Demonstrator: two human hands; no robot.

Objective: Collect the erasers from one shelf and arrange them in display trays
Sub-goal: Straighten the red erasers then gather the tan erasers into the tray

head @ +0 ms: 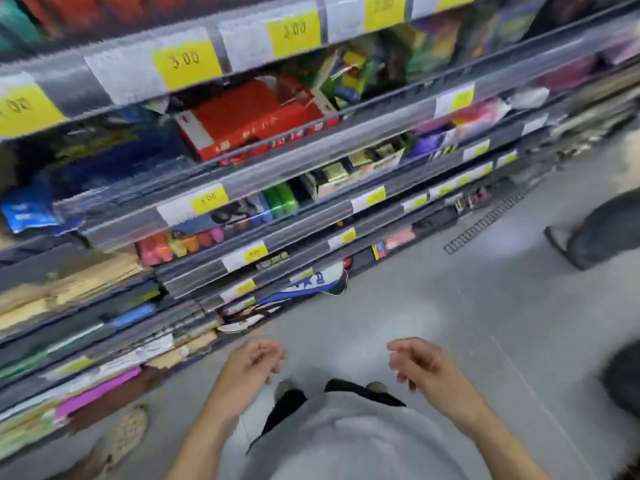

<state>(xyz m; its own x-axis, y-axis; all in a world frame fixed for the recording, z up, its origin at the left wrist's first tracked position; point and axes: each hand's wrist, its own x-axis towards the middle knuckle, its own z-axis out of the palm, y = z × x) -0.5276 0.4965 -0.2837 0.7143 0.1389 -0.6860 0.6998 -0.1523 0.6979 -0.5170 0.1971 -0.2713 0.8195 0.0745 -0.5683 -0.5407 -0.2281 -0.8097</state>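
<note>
Blurred shop shelves (284,161), red boxes (249,116), idle hands

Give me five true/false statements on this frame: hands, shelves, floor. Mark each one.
1. Both hands hold nothing. True: the left hand and the right hand hang with loosely curled fingers.
2. The left hand grips a red box. False: the red box sits on a shelf, away from both hands.
3. Yellow price tags run along the shelf edges. True.
4. The hands are reaching into a shelf. False: they hang over the grey floor, in front of the person's body.
5. A sandalled foot shows at lower left. True.
</note>
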